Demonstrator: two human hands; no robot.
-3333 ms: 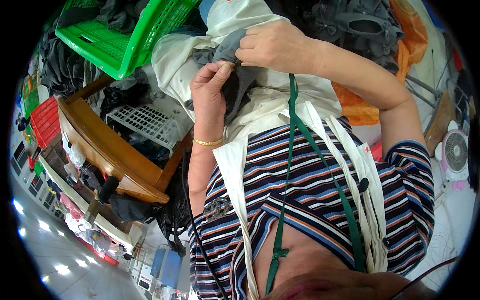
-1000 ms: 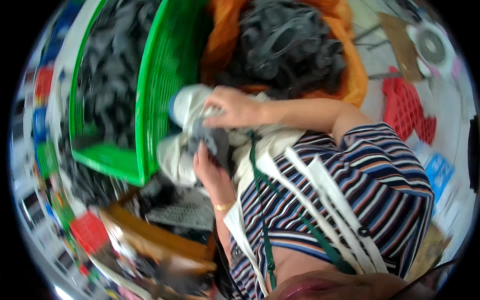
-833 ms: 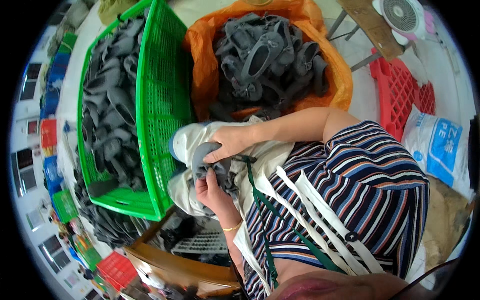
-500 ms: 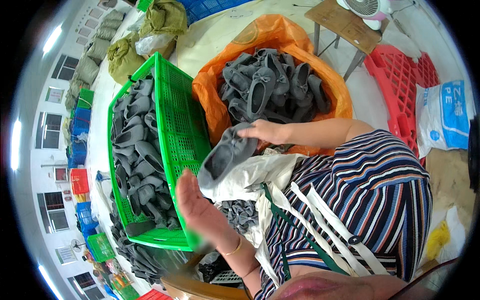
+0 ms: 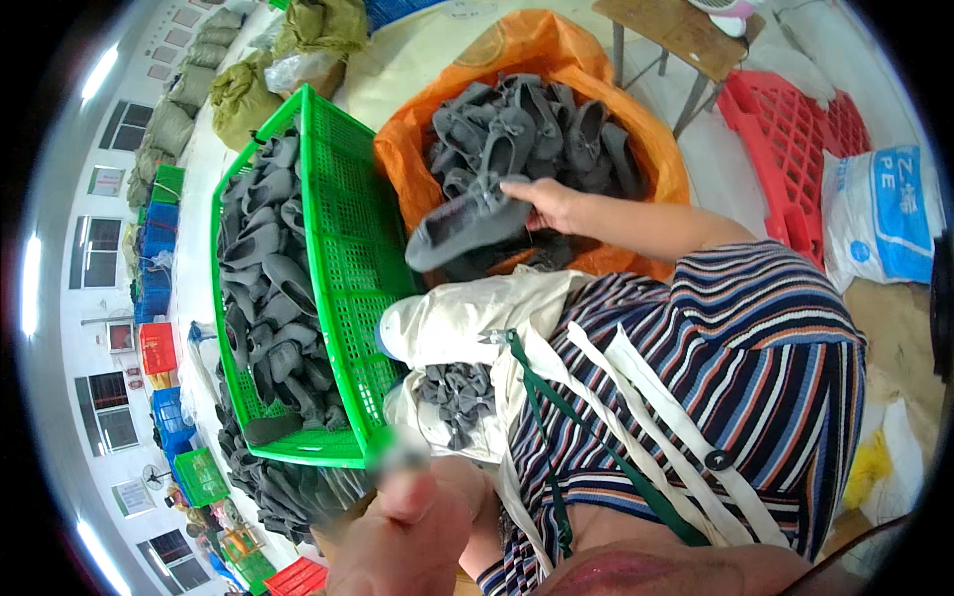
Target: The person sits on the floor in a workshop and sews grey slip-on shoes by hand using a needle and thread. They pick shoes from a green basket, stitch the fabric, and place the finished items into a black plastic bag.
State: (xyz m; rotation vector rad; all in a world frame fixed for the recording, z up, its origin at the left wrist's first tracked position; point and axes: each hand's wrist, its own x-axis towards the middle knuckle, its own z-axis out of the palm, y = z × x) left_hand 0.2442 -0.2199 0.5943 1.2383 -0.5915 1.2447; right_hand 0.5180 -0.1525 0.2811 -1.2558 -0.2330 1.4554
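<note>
My right hand (image 5: 552, 206) is closed on the bow end of a dark grey slip-on shoe (image 5: 467, 233). It holds the shoe sole-down over the near edge of an orange sack (image 5: 651, 149) full of similar grey shoes (image 5: 537, 124). Close to the camera at the bottom, my left hand (image 5: 412, 536) is raised with one blurred digit pointing up; its other fingers cannot be made out. Small grey fabric bows (image 5: 457, 397) lie in my cream apron (image 5: 497, 303). Metal snips (image 5: 494, 337) hang there on a green ribbon (image 5: 542, 397).
A green plastic crate (image 5: 343, 248), heaped with grey shoes (image 5: 268, 288), stands left of my lap. More shoes (image 5: 298, 497) are piled below it. A wooden stool (image 5: 686, 35), a red plastic pallet (image 5: 780, 149) and a white-and-blue bag (image 5: 879, 214) are at the right.
My right hand has lifted the shoe away from my lap toward the orange sack and turned it nearly level. My left hand has come off the shoe's side, moving down and closer to the camera.
</note>
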